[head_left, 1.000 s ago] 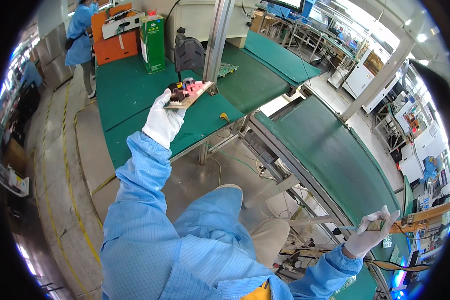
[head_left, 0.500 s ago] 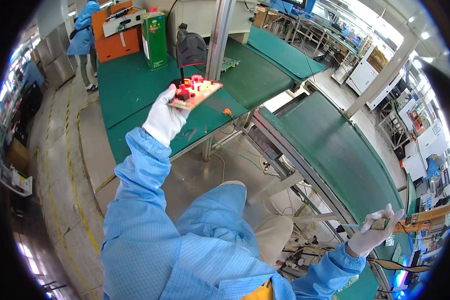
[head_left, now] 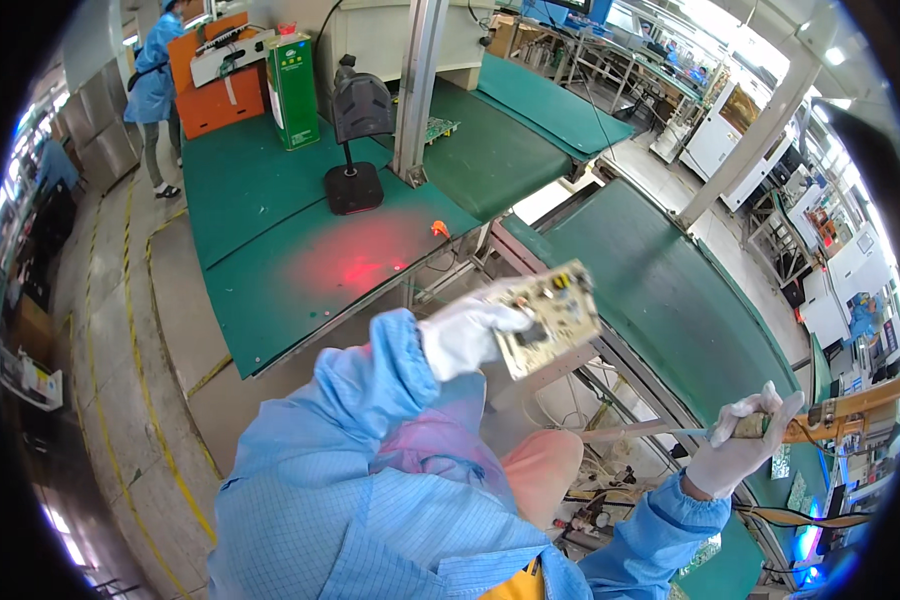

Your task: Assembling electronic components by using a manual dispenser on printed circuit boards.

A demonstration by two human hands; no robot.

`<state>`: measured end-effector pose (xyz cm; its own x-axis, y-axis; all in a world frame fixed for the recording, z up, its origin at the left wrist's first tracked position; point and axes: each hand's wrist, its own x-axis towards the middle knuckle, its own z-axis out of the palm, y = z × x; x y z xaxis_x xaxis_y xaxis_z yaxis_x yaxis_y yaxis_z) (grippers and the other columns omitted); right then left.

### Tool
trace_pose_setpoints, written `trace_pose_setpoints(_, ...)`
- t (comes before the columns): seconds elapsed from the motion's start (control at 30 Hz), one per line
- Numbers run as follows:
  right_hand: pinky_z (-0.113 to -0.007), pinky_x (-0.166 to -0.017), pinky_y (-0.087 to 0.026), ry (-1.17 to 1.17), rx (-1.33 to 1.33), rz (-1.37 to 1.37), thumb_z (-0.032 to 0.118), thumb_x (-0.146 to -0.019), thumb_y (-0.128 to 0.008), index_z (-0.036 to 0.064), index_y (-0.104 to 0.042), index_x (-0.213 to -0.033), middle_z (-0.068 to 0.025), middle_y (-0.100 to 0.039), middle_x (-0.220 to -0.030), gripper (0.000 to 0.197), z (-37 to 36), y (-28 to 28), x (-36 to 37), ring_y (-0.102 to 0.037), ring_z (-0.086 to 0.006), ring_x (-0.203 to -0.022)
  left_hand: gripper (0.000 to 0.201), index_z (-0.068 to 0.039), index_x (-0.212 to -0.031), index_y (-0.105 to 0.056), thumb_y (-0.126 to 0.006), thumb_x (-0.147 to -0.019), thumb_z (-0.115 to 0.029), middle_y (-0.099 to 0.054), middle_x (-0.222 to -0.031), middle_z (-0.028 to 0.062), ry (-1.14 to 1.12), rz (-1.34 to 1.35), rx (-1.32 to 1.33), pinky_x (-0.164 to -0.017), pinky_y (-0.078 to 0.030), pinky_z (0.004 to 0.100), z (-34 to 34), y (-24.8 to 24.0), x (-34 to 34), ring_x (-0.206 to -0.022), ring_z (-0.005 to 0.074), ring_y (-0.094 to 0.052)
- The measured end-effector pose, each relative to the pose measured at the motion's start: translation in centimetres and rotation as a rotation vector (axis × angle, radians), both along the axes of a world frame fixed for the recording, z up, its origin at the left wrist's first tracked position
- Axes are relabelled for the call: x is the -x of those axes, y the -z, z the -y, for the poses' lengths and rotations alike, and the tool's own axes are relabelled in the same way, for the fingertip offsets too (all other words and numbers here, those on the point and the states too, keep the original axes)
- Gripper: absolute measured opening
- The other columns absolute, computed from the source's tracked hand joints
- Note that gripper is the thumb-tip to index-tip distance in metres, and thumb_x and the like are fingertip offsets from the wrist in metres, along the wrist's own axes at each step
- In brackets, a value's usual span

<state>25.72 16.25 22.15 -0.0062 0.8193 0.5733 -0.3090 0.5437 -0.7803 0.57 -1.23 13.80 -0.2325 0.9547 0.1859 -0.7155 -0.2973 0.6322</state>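
My left hand (head_left: 462, 335), in a white glove, grips a cream circuit board (head_left: 545, 318) by its near-left edge. The board is tilted and its component side faces up, with dark and yellow parts on it. It is in the air between the green table (head_left: 260, 225) and the conveyor. My right hand (head_left: 738, 450), also gloved, is closed around a thin-shafted tool with a grey-green handle (head_left: 752, 426); its exact kind is unclear. On the table stands a black scanner on a stand (head_left: 360, 110), casting a red glow on the tabletop (head_left: 360, 268).
A green conveyor belt (head_left: 660, 270) runs along my right. Behind the scanner are a green can (head_left: 293, 95), an orange box (head_left: 220, 105) and a metal post (head_left: 418, 100). A small orange item (head_left: 440, 229) lies at the table edge. A person in blue (head_left: 155, 75) stands far left.
My left hand has carried the circuit board from under the scanner's red light toward the right and nearer to me. The red glow now falls on the table. My right hand has hardly moved.
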Motion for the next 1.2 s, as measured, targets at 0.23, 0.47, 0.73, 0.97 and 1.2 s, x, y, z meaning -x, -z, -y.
trace_pose_setpoints(0.23,-0.019,-0.035,-0.027,-0.201,0.088,-0.12,0.032,-0.102,-0.04,-0.0003,-0.058,-0.1,-0.006,-0.054,-0.07,0.037,2.0,-0.7,-0.6,-0.039,-0.0077,-0.04,0.066,-0.002,-0.14,-0.039,-0.067,-0.08,-0.006,-0.053,-0.132,0.0114,0.285,-0.095,0.112,-0.106,-0.037,0.0369,-5.3,4.4,-7.1,-0.122,0.0238,-0.052)
trace_pose_setpoints(0.47,-0.018,-0.039,-0.035,0.106,-0.254,0.15,-0.006,-0.086,-0.05,-0.003,-0.06,-0.11,-0.0074,-0.059,-0.077,0.026,0.8,0.6,0.2,-0.049,-0.0093,-0.051,0.061,0.001,-0.138,-0.04,-0.064,-0.083,-0.009,-0.054,-0.129,0.011,0.245,-0.143,0.201,-0.104,-0.037,0.0316,-5.7,2.3,-10.6,-0.121,0.0192,-0.05)
trace_pose_setpoints(0.73,-0.021,-0.038,-0.034,-0.059,-0.047,0.017,0.04,-0.1,-0.044,-0.0031,-0.062,-0.099,-0.0081,-0.054,-0.064,0.046,1.4,0.2,0.3,-0.046,-0.0106,-0.045,0.062,0.002,-0.139,-0.039,-0.064,-0.082,-0.01,-0.055,-0.127,0.0107,0.342,-0.173,0.187,-0.103,-0.039,0.0316,-6.0,2.7,-11.3,-0.119,0.0183,-0.051)
trace_pose_setpoints(0.97,-0.021,-0.036,-0.03,0.167,-0.179,0.014,0.037,-0.1,-0.044,0.0005,-0.061,-0.096,-0.0049,-0.049,-0.06,0.041,1.9,0.3,1.2,-0.038,-0.0086,-0.041,0.067,0.002,-0.143,-0.031,-0.063,-0.084,-0.004,-0.047,-0.136,0.0119,0.428,0.054,0.123,-0.109,-0.033,0.0345,-6.1,3.5,-13.6,-0.126,0.0197,-0.044)
trace_pose_setpoints(1.2,-0.02,-0.034,-0.025,0.016,-0.06,-0.068,0.033,-0.103,-0.038,0.0014,-0.059,-0.096,-0.0056,-0.047,-0.061,0.039,0.7,1.1,0.6,-0.033,-0.0079,-0.037,0.06,0.001,-0.142,-0.034,-0.06,-0.088,-0.009,-0.049,-0.134,0.0104,0.407,0.02,0.2,-0.106,-0.035,0.0322,-5.5,2.3,-12.8,-0.123,0.0183,-0.047)
